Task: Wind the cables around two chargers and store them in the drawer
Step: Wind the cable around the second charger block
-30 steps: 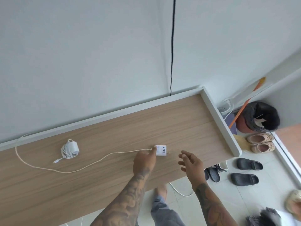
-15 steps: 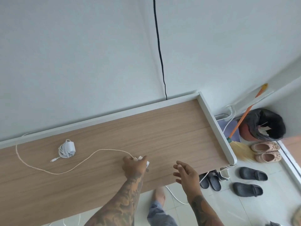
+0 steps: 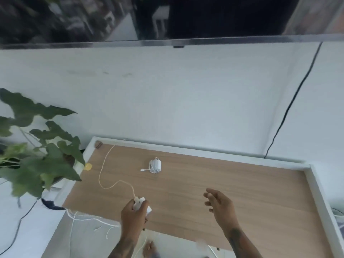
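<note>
My left hand (image 3: 134, 214) grips a white charger block (image 3: 144, 205) near the front edge of the wooden cabinet top (image 3: 232, 190). Its cream cable (image 3: 104, 175) snakes from the block back to the far left corner and over the rear edge. A second white charger (image 3: 155, 165), with its cable wound around it and a short plug end sticking out, lies further back on the top. My right hand (image 3: 217, 202) hovers over the wood to the right, fingers spread, holding nothing. No drawer is visible.
A leafy green plant (image 3: 39, 151) stands left of the cabinet. A wall-mounted screen (image 3: 186, 19) hangs above, with a black cord (image 3: 290, 107) running down the wall. White cables (image 3: 87, 218) trail on the floor at the front left. A white raised rim (image 3: 320, 194) borders the top.
My left hand has closed around the charger block and drawn it nearer to the front edge. The view has swung left, bringing the plant and the screen into sight. My right hand stays open.
</note>
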